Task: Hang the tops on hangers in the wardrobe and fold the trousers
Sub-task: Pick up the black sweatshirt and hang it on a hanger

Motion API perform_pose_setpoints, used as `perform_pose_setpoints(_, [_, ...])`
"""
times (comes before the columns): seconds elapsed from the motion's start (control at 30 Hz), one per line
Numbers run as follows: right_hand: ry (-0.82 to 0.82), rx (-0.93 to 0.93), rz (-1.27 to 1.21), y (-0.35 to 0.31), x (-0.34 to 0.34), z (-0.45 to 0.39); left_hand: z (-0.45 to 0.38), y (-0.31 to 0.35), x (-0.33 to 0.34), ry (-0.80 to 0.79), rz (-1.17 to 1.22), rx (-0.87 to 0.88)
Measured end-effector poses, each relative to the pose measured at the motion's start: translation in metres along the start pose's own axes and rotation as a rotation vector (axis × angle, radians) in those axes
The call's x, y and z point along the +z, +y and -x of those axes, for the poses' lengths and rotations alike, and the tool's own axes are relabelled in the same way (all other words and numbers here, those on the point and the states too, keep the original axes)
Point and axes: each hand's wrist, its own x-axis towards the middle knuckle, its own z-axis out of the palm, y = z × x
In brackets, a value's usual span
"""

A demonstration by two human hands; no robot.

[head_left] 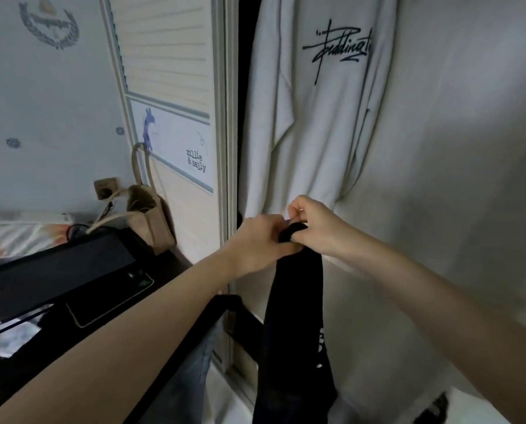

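A big white top hangs in the open wardrobe. Its neck and its hanger are cut off at the upper edge, so they cannot be seen. Black writing runs across its chest, and the last letters hide in a fold. More pale cloth fills the right side, and it is hard to tell what it is. A dark gap runs between the white top and the wardrobe door, and nothing inside it can be made out.

A long black garment hangs straight down from the hands, in front of the white top's lower edge. Its bottom end is cut off at the lower edge. It has some small white marks that are too small to read. Whether it is a top or trousers cannot be told.

The left hand and the right hand touch each other. Both have fingers curled around the bunched top end of the black garment. The right hand's finger and thumb pinch something tiny above it, too small to make out.

On the left, a dark tabletop sits close under the left arm. A phone lies on it. A tan bag stands against the wardrobe door.
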Motion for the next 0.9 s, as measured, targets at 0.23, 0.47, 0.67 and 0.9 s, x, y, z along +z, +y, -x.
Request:
perform_pose_setpoints(0.23, [0.276,0.047,0.352,0.043,-0.028,-0.021,-0.072,-0.007,-0.046,0.099,0.217,0.082])
perform_pose_setpoints(0.47, [0.215,0.519,0.139,0.059,-0.055,-0.015,-0.133,-0.049,-0.115,0.555,0.416,-0.095])
perform_pose_setpoints(0.67, [0.550,0.461,-0.319,0.005,-0.083,-0.033,-0.156,-0.084,-0.114,0.316,-0.093,-0.119])
perform_pose_setpoints(0.9, [0.648,0.422,0.172,-0.001,-0.116,-0.034,-0.171,-0.088,-0.125,0.064,0.771,-0.403])
